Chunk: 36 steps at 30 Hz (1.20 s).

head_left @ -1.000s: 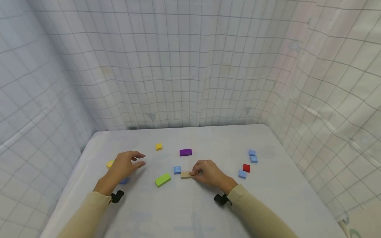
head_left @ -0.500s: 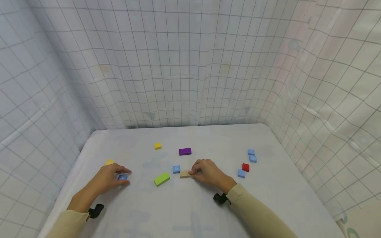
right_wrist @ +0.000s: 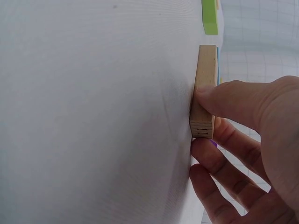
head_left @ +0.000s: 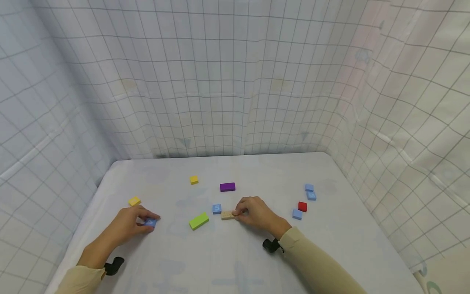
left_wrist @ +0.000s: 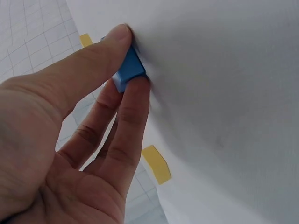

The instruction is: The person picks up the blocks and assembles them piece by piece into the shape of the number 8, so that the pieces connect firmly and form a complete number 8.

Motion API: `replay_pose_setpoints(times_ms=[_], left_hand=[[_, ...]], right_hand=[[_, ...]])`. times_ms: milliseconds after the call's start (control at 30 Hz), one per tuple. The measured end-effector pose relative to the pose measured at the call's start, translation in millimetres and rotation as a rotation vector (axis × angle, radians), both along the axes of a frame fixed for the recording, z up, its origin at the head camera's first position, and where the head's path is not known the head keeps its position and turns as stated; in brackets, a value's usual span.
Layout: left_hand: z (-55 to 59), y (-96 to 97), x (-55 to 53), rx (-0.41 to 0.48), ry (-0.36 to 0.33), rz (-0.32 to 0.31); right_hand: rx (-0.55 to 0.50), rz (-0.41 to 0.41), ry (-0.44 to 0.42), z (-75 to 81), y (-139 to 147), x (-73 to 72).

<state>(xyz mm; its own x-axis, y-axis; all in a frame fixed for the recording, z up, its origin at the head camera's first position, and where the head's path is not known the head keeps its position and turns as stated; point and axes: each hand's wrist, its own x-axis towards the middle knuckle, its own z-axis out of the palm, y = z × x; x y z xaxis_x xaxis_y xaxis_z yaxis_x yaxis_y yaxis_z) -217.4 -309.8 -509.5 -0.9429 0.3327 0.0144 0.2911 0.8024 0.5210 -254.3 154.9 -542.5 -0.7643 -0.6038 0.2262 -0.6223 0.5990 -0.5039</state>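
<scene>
My left hand (head_left: 128,223) pinches a small blue number tile (head_left: 150,222) between thumb and fingers at the left of the table. In the left wrist view the blue tile (left_wrist: 131,66) shows its side between thumb tip and fingertips. Near the middle, my right hand (head_left: 257,213) holds the right end of a plain wooden block (head_left: 227,215). The right wrist view shows the thumb on the face of this wooden block (right_wrist: 205,70), fingers behind it. A blue tile marked 5 (head_left: 216,209) lies just beyond the wooden block's left end.
A lime green block (head_left: 199,221) lies between the hands. Farther back are a purple block (head_left: 227,187) and a yellow tile (head_left: 194,180). Another yellow tile (head_left: 134,201) sits beyond the left hand. At right are a red block (head_left: 302,206) and several blue tiles (head_left: 297,214).
My left hand has moved left and toward the near side, over the blue tile, and its fingers have closed on it. The right hand stays at the wooden block.
</scene>
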Motion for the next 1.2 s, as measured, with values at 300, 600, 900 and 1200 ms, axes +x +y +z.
replay_pose_setpoints(times_ms=[300, 600, 900, 1200], left_hand=[[-6.1, 15.2, 1.9, 0.059, 0.049, -0.075], [-6.9, 36.3, 4.8, 0.066, 0.048, -0.149], [-9.4, 58.3, 9.1, 0.072, 0.008, -0.206], [-10.2, 82.5, 18.1, 0.111, -0.052, -0.242]], right_hand=[[0.015, -0.012, -0.01, -0.4, -1, 0.6], [0.013, -0.014, -0.014, 0.8, -1, 1.0], [0.007, -0.021, -0.021, 4.1, -2, 3.5], [0.0, -0.02, -0.026, 4.8, -2, 4.0]])
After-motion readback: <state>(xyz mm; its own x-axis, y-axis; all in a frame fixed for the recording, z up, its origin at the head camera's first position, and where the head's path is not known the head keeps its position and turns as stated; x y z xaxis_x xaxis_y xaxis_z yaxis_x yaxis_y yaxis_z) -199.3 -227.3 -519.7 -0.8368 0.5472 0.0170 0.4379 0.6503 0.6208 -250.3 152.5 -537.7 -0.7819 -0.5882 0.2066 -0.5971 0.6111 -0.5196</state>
